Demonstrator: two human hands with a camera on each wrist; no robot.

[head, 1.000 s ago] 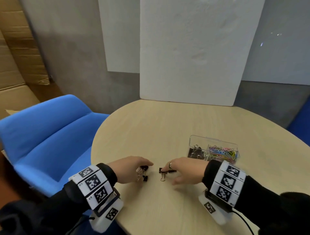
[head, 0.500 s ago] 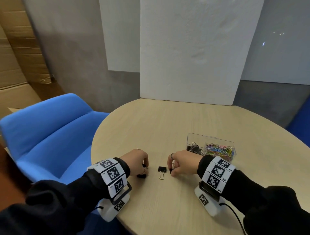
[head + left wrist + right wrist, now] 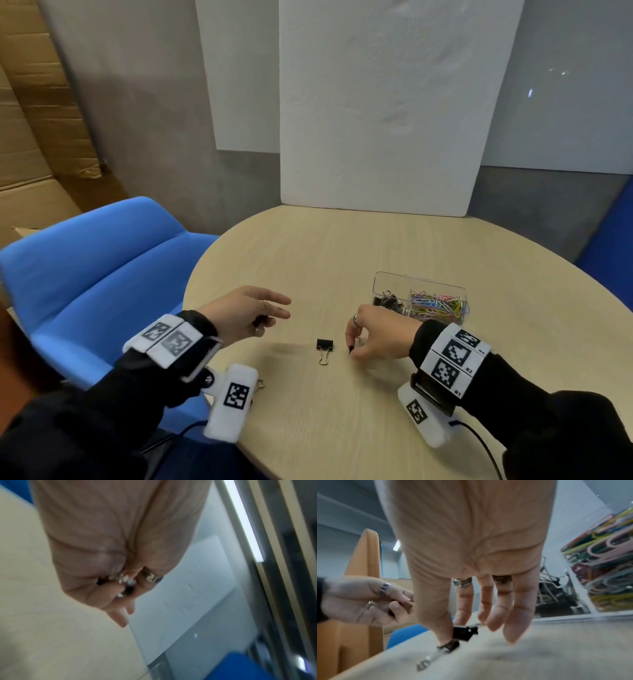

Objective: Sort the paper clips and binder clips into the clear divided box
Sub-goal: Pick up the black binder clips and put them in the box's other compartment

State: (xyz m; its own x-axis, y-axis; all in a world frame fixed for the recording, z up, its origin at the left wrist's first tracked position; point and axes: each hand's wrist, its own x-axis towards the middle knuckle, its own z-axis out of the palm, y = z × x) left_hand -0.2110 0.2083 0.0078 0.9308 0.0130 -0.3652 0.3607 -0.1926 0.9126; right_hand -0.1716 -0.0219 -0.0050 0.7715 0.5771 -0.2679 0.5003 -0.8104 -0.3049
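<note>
My left hand (image 3: pixel 263 317) hovers above the table (image 3: pixel 342 246), two fingers stretched out and the others curled round small black binder clips (image 3: pixel 127 583). My right hand (image 3: pixel 352 346) is low at the table, thumb and forefinger pinching a black binder clip (image 3: pixel 451 645) whose wire handle trails on the wood. One black binder clip (image 3: pixel 324 346) lies loose between the two hands. The clear divided box (image 3: pixel 383 279) stands just behind my right hand, with black binder clips (image 3: pixel 388 303) in its left compartment and coloured paper clips (image 3: pixel 436 305) in its right one.
A wire loop of another clip (image 3: pixel 261 383) peeks out by my left wrist camera near the table's edge. A blue chair (image 3: pixel 96 270) stands close on the left. A white foam board (image 3: pixel 376 120) leans at the table's far edge.
My left hand has lifted off the table with its clips and spread two fingers. The right hand has stayed by the box, still pinching at the table.
</note>
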